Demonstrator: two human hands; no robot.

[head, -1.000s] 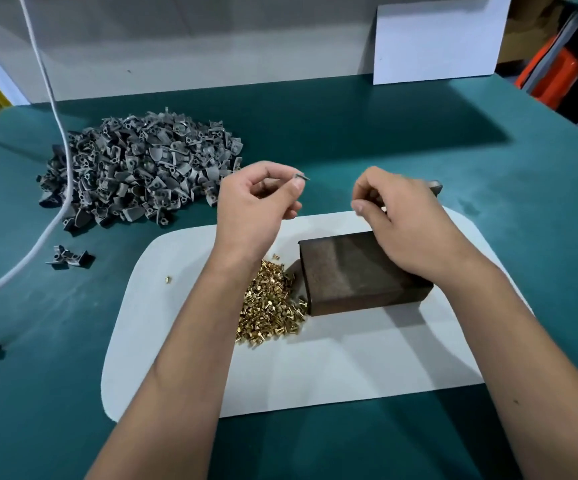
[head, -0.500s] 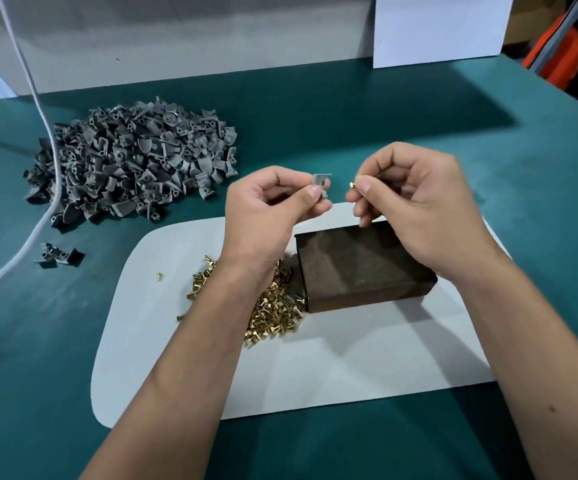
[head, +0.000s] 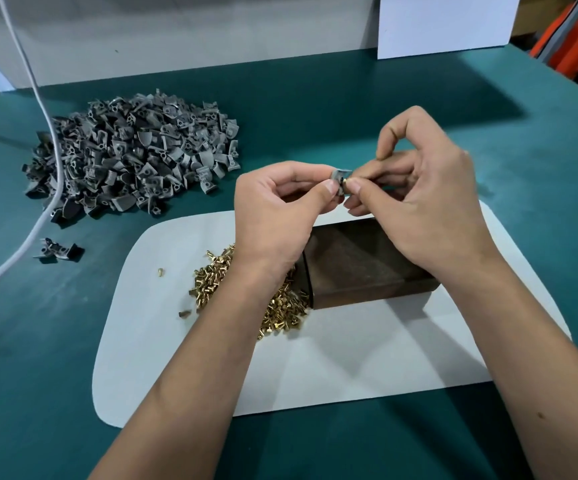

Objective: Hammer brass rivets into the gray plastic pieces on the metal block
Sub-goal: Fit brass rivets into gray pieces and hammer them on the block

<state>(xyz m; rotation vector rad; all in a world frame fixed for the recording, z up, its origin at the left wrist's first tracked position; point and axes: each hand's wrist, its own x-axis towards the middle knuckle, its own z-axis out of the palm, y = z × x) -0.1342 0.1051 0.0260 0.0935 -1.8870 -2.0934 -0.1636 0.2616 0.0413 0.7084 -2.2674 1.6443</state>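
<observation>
Looking down from my head, I have both hands raised above the far edge of the metal block (head: 363,268), a dark brown rectangular slab with a worn, mottled top that lies on a white mat (head: 367,362). My left hand (head: 280,216) pinches a small gray plastic piece (head: 340,175) between thumb and forefinger; it is a little angular bit with a lighter flat face turned up. My right hand (head: 429,202) pinches a tiny brass rivet (head: 346,181) between thumb and fingertips, its shiny tip touching the plastic piece, with the forefinger arched up and curled above. Just left of the block, partly under my left wrist, sits a loose heap of brass rivets (head: 280,306), short gold pins with flat heads, and one stray rivet (head: 160,271) lies apart on the mat to the left. Far to the left on the green table (head: 488,109) is a big pile of gray plastic pieces (head: 131,157), with a white cable (head: 43,109) trailing across its left edge and a few loose pieces (head: 58,250) near it.
</observation>
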